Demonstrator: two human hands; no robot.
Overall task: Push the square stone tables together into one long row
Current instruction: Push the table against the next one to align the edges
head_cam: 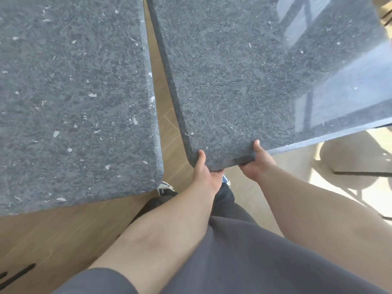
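Both hands, the left hand (203,168) and right hand (257,162), are clamping a grip on the near corner edge of the right table (244,85), thumbs on top, while the neighbouring left table (74,92) is lying leftward across a wedge-shaped gap of floor (167,128), nearer the left hand.

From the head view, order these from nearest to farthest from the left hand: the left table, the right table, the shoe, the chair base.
1. Right table: the left hand grips its near corner.
2. Shoe: just below-left, on the floor.
3. Left table: across the gap, left.
4. Chair base: far right.
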